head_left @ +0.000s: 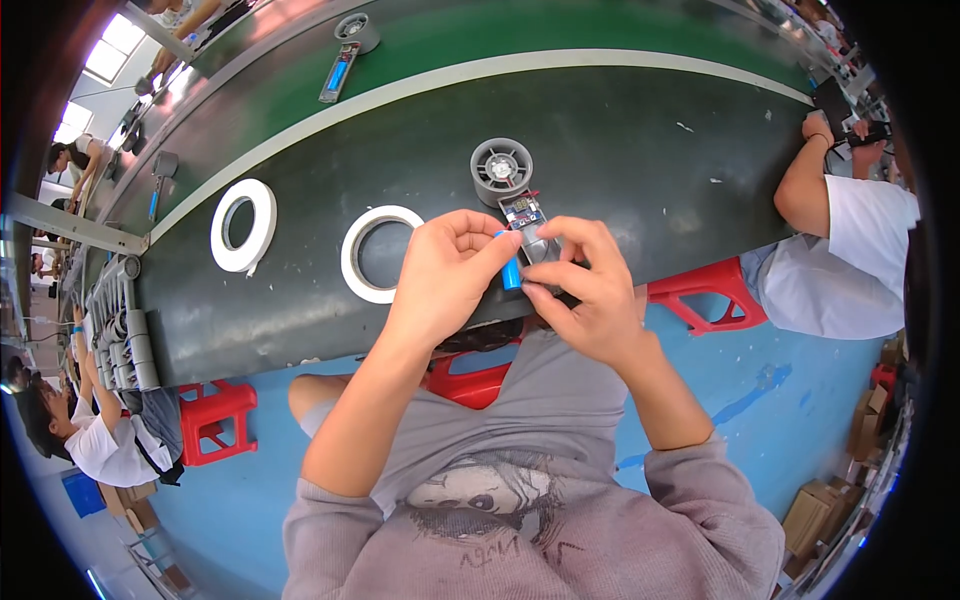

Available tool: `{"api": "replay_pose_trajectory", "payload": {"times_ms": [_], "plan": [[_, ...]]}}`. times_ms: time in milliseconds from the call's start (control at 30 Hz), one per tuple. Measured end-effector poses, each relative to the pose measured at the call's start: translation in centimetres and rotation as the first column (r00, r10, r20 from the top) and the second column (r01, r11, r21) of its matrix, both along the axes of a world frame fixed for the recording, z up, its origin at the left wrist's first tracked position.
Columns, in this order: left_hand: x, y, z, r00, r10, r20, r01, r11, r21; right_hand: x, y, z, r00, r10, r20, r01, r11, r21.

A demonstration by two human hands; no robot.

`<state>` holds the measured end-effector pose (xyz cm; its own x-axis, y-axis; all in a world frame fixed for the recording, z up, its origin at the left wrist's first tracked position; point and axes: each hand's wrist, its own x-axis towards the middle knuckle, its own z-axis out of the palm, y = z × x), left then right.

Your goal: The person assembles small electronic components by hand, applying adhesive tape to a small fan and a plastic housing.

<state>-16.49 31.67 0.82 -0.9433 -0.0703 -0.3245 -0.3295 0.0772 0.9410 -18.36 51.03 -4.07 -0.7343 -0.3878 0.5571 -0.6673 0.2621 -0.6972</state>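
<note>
Sweater point(560, 545) below, left hand point(437, 268) pinches battery point(511, 274), right hand point(590, 290) grips fan point(502, 170) near table edge point(270, 362).

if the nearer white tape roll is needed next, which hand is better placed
Probably the left hand: it is beside the white ring-shaped tape roll, while the right hand is farther off, beyond the blue cylinder.

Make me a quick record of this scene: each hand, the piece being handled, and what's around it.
Left hand: thumb on blue cylinder
Right hand: fingertips beside the cylinder's lower end; contact unclear
Piece: gray fan unit, circuit board exposed
On dark bench: two white rings, left of the fan unit
Beyond: similar fan device on green surface
</note>
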Motion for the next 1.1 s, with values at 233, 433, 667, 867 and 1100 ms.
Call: {"api": "replay_pose_trajectory", "payload": {"times_ms": [233, 433, 667, 867, 1100], "plan": [[0.2, -0.2, 0.1, 0.997, 0.034, -0.067, -0.038, 0.998, -0.056, -0.4, -0.7, 0.4, 0.983, 0.156, 0.097, -0.159, 0.987, 0.025], [0.5, 0.1, 0.4, 0.996, 0.026, -0.086, -0.039, 0.988, -0.148, -0.4, -1.2, -0.8, 0.934, 0.197, 0.297, -0.164, 0.978, -0.132], [2.3, -2.2, 0.8, 0.961, 0.07, -0.269, -0.099, 0.991, -0.094, -0.9, -1.6, -0.4, 0.826, 0.299, 0.478, -0.208, 0.949, -0.236], [6.5, -8.1, 0.6, 0.916, -0.19, -0.353, -0.111, 0.724, -0.681, -0.7, -0.7, -0.9, 0.841, 0.277, 0.464, -0.196, 0.957, -0.215], [7.7, -8.3, -1.1, 0.844, -0.431, -0.321, -0.06, 0.517, -0.854, -1.0, -1.0, -1.2, 0.877, 0.297, 0.378, -0.238, 0.952, -0.195]]}}
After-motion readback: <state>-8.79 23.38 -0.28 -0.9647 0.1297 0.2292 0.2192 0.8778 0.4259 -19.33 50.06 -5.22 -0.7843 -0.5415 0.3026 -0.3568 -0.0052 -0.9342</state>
